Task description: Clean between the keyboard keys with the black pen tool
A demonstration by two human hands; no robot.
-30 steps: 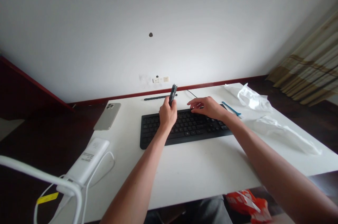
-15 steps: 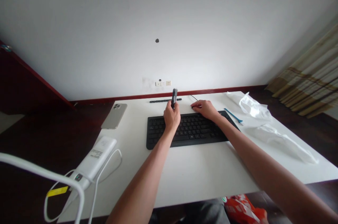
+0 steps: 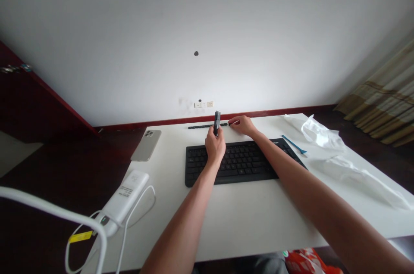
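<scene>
My left hand (image 3: pixel 215 145) is closed around a small black-and-grey tool (image 3: pixel 217 119), held upright above the keyboard; its exact kind is unclear. Beyond it, a row of small black keycaps (image 3: pixel 200 127) lies along the back of the table. My right hand (image 3: pixel 242 126) reaches to the right end of that row, its fingertips pinched on a small black keycap (image 3: pixel 230 124) at the table surface. Below both hands lies a black keyboard (image 3: pixel 241 173), partly covered by my forearms.
A phone (image 3: pixel 146 145) lies at the table's left, near a white power bank (image 3: pixel 126 194) with a white cable (image 3: pixel 124 239). On the right are a blue pry tool (image 3: pixel 293 144) and crumpled clear plastic bags (image 3: pixel 323 136). A wall (image 3: pixel 258 50) stands behind the white table (image 3: pixel 255 218).
My right hand has moved left and back, from above the keyboard's rear edge to the right end of the keycap row. My left hand still holds the tool. The view has shifted slightly.
</scene>
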